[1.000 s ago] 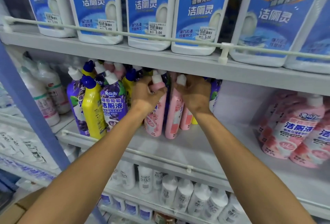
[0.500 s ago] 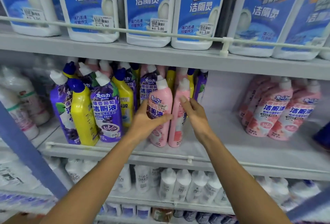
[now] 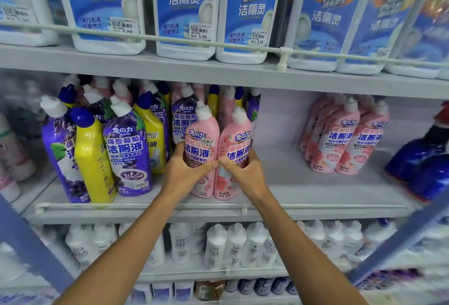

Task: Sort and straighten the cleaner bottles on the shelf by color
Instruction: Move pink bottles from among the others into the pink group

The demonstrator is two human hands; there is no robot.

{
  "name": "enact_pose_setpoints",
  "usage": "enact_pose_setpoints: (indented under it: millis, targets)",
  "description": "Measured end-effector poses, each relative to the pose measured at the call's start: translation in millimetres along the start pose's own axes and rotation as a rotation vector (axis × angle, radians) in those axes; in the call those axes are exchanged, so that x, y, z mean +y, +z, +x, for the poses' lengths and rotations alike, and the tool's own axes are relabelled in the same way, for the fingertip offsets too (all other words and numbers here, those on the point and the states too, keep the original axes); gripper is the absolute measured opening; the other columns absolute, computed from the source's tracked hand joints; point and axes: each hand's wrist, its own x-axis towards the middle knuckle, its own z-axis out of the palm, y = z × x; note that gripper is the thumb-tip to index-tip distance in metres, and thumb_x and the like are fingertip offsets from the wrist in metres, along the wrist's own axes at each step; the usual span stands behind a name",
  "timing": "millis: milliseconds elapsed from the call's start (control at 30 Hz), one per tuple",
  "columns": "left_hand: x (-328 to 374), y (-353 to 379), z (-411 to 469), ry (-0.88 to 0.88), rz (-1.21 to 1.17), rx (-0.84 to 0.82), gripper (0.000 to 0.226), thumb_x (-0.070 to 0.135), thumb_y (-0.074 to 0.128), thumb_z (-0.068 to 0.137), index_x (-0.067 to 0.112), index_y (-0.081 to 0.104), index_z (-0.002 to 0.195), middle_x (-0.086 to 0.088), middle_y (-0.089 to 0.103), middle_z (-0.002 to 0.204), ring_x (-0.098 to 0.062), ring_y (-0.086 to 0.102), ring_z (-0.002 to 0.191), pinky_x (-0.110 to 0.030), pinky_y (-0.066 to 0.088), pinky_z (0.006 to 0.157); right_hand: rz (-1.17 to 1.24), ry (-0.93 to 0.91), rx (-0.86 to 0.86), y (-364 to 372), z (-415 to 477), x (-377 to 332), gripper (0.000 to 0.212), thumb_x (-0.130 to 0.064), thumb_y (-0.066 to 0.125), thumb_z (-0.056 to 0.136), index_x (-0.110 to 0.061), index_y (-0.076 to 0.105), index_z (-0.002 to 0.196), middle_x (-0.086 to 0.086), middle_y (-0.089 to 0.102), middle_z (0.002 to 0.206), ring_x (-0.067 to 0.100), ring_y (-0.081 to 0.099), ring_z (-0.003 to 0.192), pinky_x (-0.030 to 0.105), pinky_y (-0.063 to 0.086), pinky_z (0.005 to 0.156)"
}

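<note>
Hands close together at centre frame: left hand (image 3: 188, 174) grips the left pink bottle (image 3: 202, 134), right hand (image 3: 244, 174) grips the right pink bottle (image 3: 237, 141), hemmed by purple bottles (image 3: 128, 158) and yellow bottles (image 3: 92, 158) at left, a pink group (image 3: 340, 139) well apart at right on the grey shelf (image 3: 303, 183), blue-labelled jugs (image 3: 187, 0) above

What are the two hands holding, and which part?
The left hand grips the left pink bottle around its middle; the right hand grips the right pink bottle around its middle too.
</note>
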Motion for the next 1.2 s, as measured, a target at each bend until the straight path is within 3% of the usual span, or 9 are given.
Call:
enact_pose_setpoints:
  millis: [133,333,500,567,700,933,1033,1100,1200]
  targets:
    - [2.8,7.6,-0.8,-0.008,0.040,0.034,0.081,0.057,0.094,0.051,0.035,0.057,0.119,0.016,0.073,0.107,-0.005,0.070,0.099,-0.037,0.060,0.085,-0.043,-0.007,-0.020,-18.0,1.7,2.1,0.065,-0.043,0.092,0.069,-0.017,0.061,0.119,0.001,0.076,0.103,0.019,0.076,0.089,0.037,0.063,0.064]
    - [22.8,73.3,-11.6,0.000,0.007,0.029,0.072,0.025,0.096,0.062,0.025,0.055,0.121,0.022,0.067,0.100,0.021,0.063,0.080,-0.006,0.051,0.067,-0.086,-0.005,0.039,-80.0,9.0,15.6,0.077,-0.064,0.090,0.057,-0.021,0.061,0.114,-0.001,0.077,0.099,0.017,0.076,0.087,0.048,0.064,0.072]
    - [42.7,165.5,-13.6,-0.008,-0.026,0.033,0.075,0.030,0.099,0.055,0.027,0.057,0.116,0.023,0.069,0.096,0.011,0.067,0.083,-0.016,0.056,0.072,-0.094,-0.028,0.105,-172.2,18.2,28.6,0.067,-0.061,0.092,0.058,-0.024,0.066,0.107,0.000,0.079,0.096,0.020,0.077,0.085,0.050,0.063,0.070]
    - [54.5,205.1,-16.0,-0.009,-0.042,0.055,0.075,0.036,0.100,0.051,0.029,0.057,0.112,0.023,0.068,0.094,0.006,0.067,0.087,-0.017,0.054,0.070,-0.074,-0.028,0.149,-213.0,21.1,32.6,0.074,-0.057,0.093,0.058,-0.019,0.065,0.115,0.002,0.079,0.100,0.022,0.077,0.087,0.046,0.064,0.072]
    - [74.5,279.3,-19.1,-0.009,-0.045,0.075,0.083,0.065,0.092,0.036,0.032,0.058,0.104,0.017,0.073,0.096,-0.005,0.071,0.090,-0.032,0.060,0.079,-0.059,-0.012,0.227,-297.7,29.9,34.2,0.054,-0.033,0.091,0.071,-0.012,0.065,0.113,0.004,0.079,0.095,0.022,0.076,0.080,0.038,0.064,0.065]
    - [92.5,382.4,-30.1,0.019,0.021,0.096,0.085,0.075,0.088,0.035,0.034,0.051,0.099,0.013,0.072,0.093,-0.015,0.073,0.084,-0.044,0.063,0.070,-0.124,0.000,0.294,-387.9,42.4,46.5,0.050,-0.031,0.092,0.072,-0.013,0.066,0.111,-0.002,0.077,0.092,0.006,0.074,0.070,0.017,0.054,0.053]
    - [92.9,401.0,-32.4,0.041,0.016,0.104,0.082,0.071,0.090,0.041,0.037,0.051,0.104,0.012,0.072,0.096,-0.015,0.073,0.082,-0.044,0.063,0.064,-0.155,-0.025,0.294,-396.5,45.0,47.1,0.052,-0.041,0.091,0.069,-0.021,0.065,0.110,-0.011,0.075,0.091,0.001,0.072,0.071,0.013,0.053,0.055]
    - [90.7,399.0,-34.8,0.033,0.027,0.096,0.079,0.065,0.090,0.044,0.036,0.054,0.109,0.015,0.073,0.099,-0.007,0.072,0.087,-0.039,0.063,0.072,-0.168,-0.035,0.261,-400.7,43.3,49.6,0.053,-0.046,0.089,0.070,-0.025,0.063,0.112,-0.014,0.075,0.094,-0.001,0.072,0.076,0.013,0.054,0.060]
    - [79.2,384.0,-38.5,-0.008,-0.022,-0.036,0.073,0.042,0.096,0.055,0.033,0.061,0.118,0.018,0.075,0.103,0.000,0.071,0.092,-0.036,0.060,0.087,-0.177,-0.042,0.203,-410.5,35.0,64.6,0.049,-0.034,0.090,0.074,-0.033,0.061,0.113,-0.019,0.073,0.101,-0.008,0.069,0.087,0.009,0.052,0.070]
